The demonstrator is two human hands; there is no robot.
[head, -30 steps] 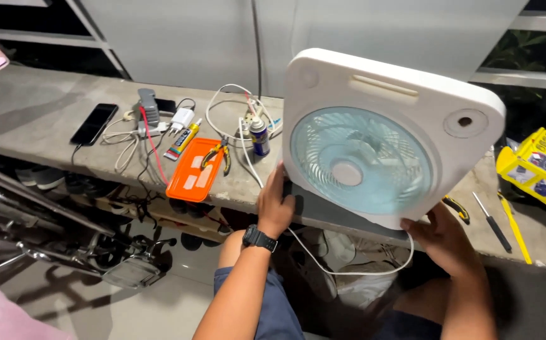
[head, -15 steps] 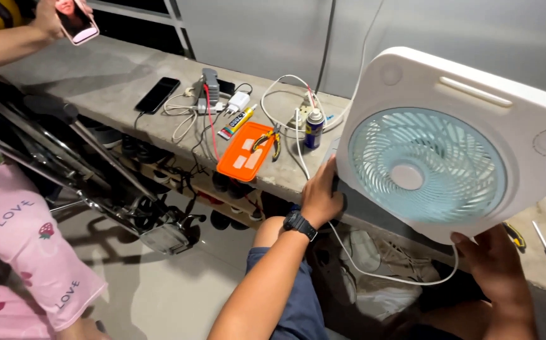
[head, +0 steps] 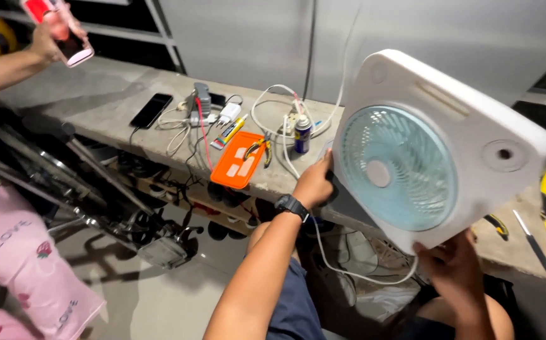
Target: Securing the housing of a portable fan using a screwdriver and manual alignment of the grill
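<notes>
Above the concrete ledge [head: 115, 101], left hand [head: 314, 182] and right hand [head: 452, 267] grip the white box fan [head: 474, 132].

box fan [head: 437, 151]: white plastic shell, matt, pale-blue plastic grille | bench [head: 96, 101]: bare concrete, rough, matt | tray [head: 238, 169]: orange plastic, smooth | spray can [head: 302, 133]: metal, glossy | floor [head: 159, 302]: tile, glossy

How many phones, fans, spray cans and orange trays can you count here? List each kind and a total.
Phones: 2, black phone, pink phone
Fans: 1, white box fan
Spray cans: 1, spray can
Orange trays: 1, orange tray
Total: 5
</notes>
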